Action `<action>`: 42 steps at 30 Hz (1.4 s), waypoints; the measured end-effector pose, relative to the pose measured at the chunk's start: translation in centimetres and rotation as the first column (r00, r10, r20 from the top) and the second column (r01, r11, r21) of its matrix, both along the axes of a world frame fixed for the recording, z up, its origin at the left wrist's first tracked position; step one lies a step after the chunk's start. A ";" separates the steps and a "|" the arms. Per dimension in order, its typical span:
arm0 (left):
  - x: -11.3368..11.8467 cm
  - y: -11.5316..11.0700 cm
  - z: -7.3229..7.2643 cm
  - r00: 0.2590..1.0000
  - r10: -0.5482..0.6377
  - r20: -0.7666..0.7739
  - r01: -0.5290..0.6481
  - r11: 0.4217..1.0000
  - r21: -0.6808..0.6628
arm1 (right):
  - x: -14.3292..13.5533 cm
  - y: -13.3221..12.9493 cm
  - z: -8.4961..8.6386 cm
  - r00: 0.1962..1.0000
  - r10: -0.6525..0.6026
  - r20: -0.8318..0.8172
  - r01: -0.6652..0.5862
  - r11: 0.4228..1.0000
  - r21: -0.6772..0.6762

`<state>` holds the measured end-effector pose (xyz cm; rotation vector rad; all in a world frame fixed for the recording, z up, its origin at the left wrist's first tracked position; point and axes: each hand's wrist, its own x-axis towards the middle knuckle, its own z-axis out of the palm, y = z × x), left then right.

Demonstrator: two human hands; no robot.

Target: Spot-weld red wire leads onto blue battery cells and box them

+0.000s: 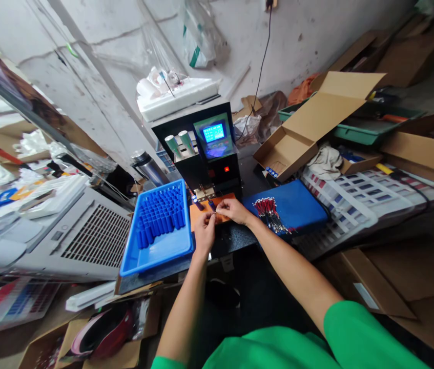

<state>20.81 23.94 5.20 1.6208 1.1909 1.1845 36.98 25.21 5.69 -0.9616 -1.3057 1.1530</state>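
My left hand (205,230) and my right hand (233,211) meet over an orange mat (229,200), in front of a black machine (220,177) with a lit blue screen. Fingers and thumb are pinched on each hand, the tips almost touching. Whatever lies between them is too small to make out. Just beyond the fingertips, a blue cylindrical battery cell (211,205) stands beneath the machine's metal front parts (205,192). Another blue cell (198,204) is tilted a little to its left.
On the left sits a blue tray (155,261) with many blue cells (161,218) in rows. Red and black wire leads (267,210) lie on a blue pad (305,205) to the right. An open cardboard box (297,143) and a steel flask (149,168) stand behind.
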 end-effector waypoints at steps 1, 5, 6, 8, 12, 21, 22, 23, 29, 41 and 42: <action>0.1 0.1 -0.1 1.000 -0.001 0.000 0.001 1.000 -0.004 | -0.1 0.1 -0.1 1.000 0.000 0.001 0.000 1.000 -0.006; 0.2 -0.1 -0.2 0.998 0.034 -0.057 -0.030 0.997 0.068 | -0.1 0.2 -0.3 0.999 -0.039 0.000 0.039 0.999 0.004; 0.1 -0.3 -0.2 0.995 0.062 -0.078 -0.052 0.991 0.125 | -0.1 0.2 -0.3 0.999 -0.055 -0.003 0.055 0.998 0.008; -0.3 -0.7 -0.1 0.985 0.121 -0.121 -0.084 0.959 0.271 | 0.0 0.1 -0.2 0.996 -0.086 -0.028 0.086 0.996 -0.002; -0.8 -0.3 -0.5 0.962 0.124 -0.245 0.002 0.889 0.458 | 0.0 0.0 0.0 0.984 -0.117 -0.137 0.105 0.990 -0.092; -0.8 0.7 -0.6 0.898 0.051 -0.437 0.140 0.909 0.393 | -0.4 -0.3 0.7 0.969 -0.160 -0.187 0.133 0.980 -0.147; -0.9 0.5 -0.6 0.901 0.044 -0.432 0.136 0.916 0.377 | -0.3 -0.4 0.8 0.969 -0.162 -0.184 0.135 0.980 -0.149; -1.0 0.4 -0.5 0.907 0.031 -0.421 0.134 0.925 0.356 | -0.3 -0.4 0.8 0.970 -0.163 -0.181 0.136 0.979 -0.152; -0.7 0.5 0.1 0.986 -0.015 -0.166 0.045 0.982 0.181 | -0.5 0.1 0.4 0.974 -0.166 -0.156 0.141 0.977 -0.157; -0.4 2.5 0.3 0.978 -0.006 -0.209 0.015 0.999 0.039 | -0.7 0.6 0.1 0.971 -0.209 -0.119 0.195 0.974 -0.116; -0.4 2.4 0.2 0.980 0.002 -0.201 0.006 0.999 0.035 | -0.7 0.6 0.0 0.970 -0.213 -0.121 0.198 0.972 -0.124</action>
